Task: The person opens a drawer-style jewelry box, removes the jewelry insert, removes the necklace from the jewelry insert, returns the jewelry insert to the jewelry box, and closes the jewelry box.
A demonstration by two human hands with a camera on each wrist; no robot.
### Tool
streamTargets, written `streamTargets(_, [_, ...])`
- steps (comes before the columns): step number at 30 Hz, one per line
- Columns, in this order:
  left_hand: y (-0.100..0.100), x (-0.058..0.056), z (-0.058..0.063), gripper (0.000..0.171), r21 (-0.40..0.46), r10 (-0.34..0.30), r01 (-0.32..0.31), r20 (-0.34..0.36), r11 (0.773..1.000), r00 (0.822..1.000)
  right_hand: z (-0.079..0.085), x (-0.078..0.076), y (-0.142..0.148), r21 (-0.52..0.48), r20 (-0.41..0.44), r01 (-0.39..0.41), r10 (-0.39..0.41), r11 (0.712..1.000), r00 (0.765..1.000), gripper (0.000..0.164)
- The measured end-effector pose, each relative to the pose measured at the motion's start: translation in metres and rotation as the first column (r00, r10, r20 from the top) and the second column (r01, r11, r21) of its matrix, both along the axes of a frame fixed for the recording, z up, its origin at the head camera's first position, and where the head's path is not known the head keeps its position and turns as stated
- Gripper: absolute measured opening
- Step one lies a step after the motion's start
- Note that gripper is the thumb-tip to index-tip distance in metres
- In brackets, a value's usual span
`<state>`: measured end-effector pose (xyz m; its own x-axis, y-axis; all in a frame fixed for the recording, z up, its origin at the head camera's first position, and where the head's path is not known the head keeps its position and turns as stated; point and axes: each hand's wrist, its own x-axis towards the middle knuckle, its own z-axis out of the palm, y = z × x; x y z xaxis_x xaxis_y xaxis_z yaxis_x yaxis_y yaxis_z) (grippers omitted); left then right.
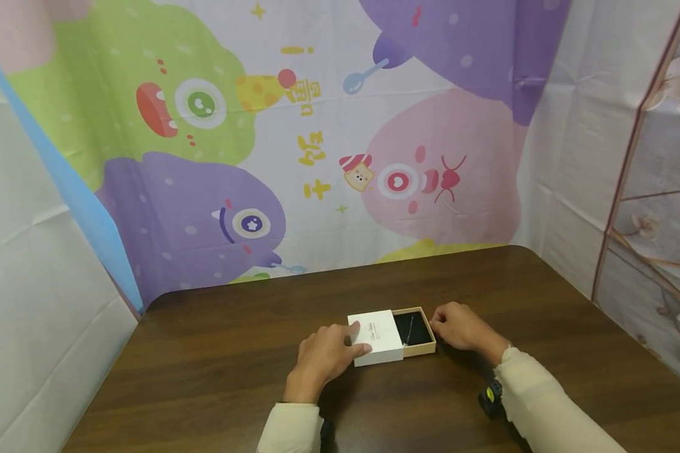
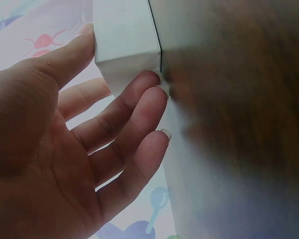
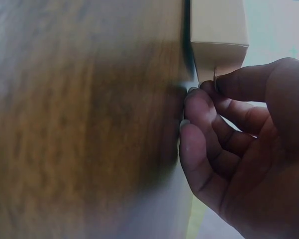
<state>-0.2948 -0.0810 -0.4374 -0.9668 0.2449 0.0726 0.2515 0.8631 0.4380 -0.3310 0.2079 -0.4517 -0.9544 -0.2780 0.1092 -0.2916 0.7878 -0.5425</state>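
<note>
A half-drawn jewellery box between two hands, its chain exposed.
The white sleeve (image 1: pixel 382 341) lies flat on the worktop (image 1: pixel 204 352), and the kraft-coloured drawer (image 1: pixel 421 348) sticks out of its right end, a thin chain (image 1: pixel 410 330) lying across the black lining (image 1: pixel 422 326). The left hand (image 1: pixel 324 352) is spread loosely, thumb and index finger resting on the sleeve without wrapping round it. The right hand (image 1: pixel 461 326) is drawn into a pinch at the drawer's outer end; whether it has the cardboard edge or a small tab cannot be told. A sharp tug could jerk the drawer free and tip the chain out; with so light a left-hand touch, the sleeve might drag along too. Pushed inward, the chain could snag under the sleeve's edge.
</note>
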Motion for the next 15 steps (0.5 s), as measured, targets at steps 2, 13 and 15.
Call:
streamTargets(2, [0.0002, -0.0002, 0.0003, 0.059, 0.000, 0.000, 0.000, -0.003, 1.000, 1.000, -0.0006, -0.0005, 0.0004, 0.002, 0.004, 0.005, -0.005, 1.000, 1.000, 0.019])
streamTargets(13, [0.0010, 0.0007, 0.0010, 0.058, 0.002, -0.002, 0.002, -0.004, 1.000, 1.000, 0.0014, 0.0021, 0.0001, -0.017, 0.031, 0.010, -0.009, 1.000, 0.999, 0.019])
streamTargets(15, [0.0007, 0.0006, 0.0007, 0.058, 0.000, 0.002, -0.002, -0.002, 1.000, 1.000, 0.0019, 0.0024, 0.0000, -0.018, 0.030, 0.009, -0.008, 1.000, 1.000, 0.019])
